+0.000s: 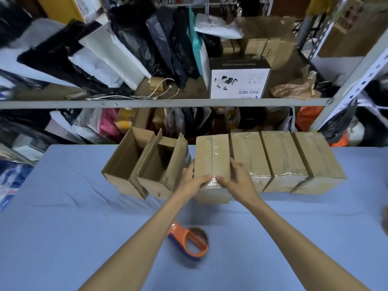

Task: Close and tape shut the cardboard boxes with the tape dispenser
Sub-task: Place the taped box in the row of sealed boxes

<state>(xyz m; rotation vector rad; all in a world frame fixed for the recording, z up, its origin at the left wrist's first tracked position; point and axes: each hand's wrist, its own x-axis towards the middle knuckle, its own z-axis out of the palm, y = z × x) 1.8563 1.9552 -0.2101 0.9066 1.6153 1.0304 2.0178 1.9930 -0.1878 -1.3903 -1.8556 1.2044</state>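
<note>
Cardboard boxes [247,158] stand in one row on a blue table [63,206], and both hands are on one of them, the held box [212,156]. Its flaps are down, and clear tape runs along the seam on top and over its near edge.

The left hand [194,181] grasps the near left corner of the held box. Its fingers lie curled over the top edge and the thumb goes up the left side. The right hand [239,179] grasps the near right corner. Its thumb presses on the tape at the edge, and its fingers reach down the right side, against the next box.

To the left of the held box stand two open boxes [123,164] with their flaps up. To the right of it stand three taped boxes [281,158], side by side.

The orange tape dispenser [190,241] lies on the table nearer to the person than the held box, between the two forearms, and no hand touches it. Behind the held box is a metal shelf [147,102] full of bags and parcels.
</note>
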